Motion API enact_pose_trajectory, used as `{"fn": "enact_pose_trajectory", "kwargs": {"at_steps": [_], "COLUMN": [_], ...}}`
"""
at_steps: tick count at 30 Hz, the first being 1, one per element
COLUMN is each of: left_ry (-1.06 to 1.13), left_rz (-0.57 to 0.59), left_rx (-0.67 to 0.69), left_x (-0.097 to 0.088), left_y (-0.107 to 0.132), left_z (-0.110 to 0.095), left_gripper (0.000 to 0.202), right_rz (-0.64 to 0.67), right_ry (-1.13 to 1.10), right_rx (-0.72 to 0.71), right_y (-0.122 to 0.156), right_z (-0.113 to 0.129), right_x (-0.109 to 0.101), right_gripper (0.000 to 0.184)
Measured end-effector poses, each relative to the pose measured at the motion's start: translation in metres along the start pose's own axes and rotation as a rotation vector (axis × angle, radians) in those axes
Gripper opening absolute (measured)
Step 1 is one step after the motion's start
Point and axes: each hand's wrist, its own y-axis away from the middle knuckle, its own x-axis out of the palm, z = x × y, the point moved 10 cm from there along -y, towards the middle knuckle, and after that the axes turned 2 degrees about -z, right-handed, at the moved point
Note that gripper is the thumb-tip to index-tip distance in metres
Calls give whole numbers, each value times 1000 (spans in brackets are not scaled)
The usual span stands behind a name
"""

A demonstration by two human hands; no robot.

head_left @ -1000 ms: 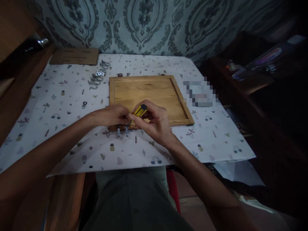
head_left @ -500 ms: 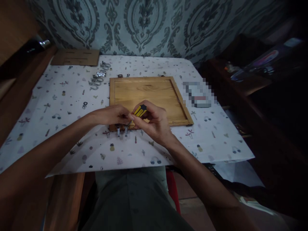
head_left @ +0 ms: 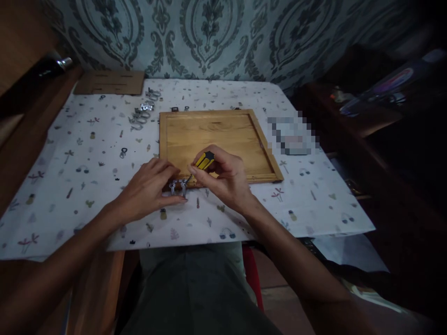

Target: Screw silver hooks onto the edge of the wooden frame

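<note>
Spreading beneath everything, a white printed cloth [head_left: 87,156] covers the table, and on it lies a framed wooden panel [head_left: 213,132]. Beyond the panel's far left corner is a flat piece of cardboard [head_left: 110,83]; just off its right side, a pixelated object [head_left: 294,135] cannot be made out. The left hand [head_left: 148,188] is at the panel's near left corner, fingers parted from the thumb; whether they press on anything, I cannot tell. Above the panel's near edge, the right hand [head_left: 226,177] is curled closed. Left of the panel's far part runs a row of metal pieces [head_left: 145,107]. A yellow-and-black screwdriver [head_left: 205,161] sits pinched in the right fingers, its shaft slanting down to the panel's near edge, where a small two-pronged metal fitting [head_left: 183,184] lies between the left fingers and thumb, just left of the shaft.
</note>
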Motion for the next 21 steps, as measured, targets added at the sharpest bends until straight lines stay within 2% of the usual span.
{"fn": "enact_pose_trajectory", "kwargs": {"at_steps": [4, 10, 14, 21], "left_ry": [-60, -55, -44, 35], "left_rz": [-66, -134, -140, -106], "left_rx": [-34, -2, 1, -93], "left_x": [12, 20, 20, 21], "left_y": [10, 12, 11, 9], "left_z": [0, 1, 0, 4], "left_gripper": [59, 46, 44, 37], "right_rz": [5, 7, 3, 5], "right_ry": [-10, -49, -71, -84], "right_rx": [1, 43, 39, 41], "right_y": [-1, 0, -1, -2], "right_z": [-1, -4, -2, -2], "right_x": [1, 0, 0, 0], "right_gripper": [24, 26, 26, 26]}}
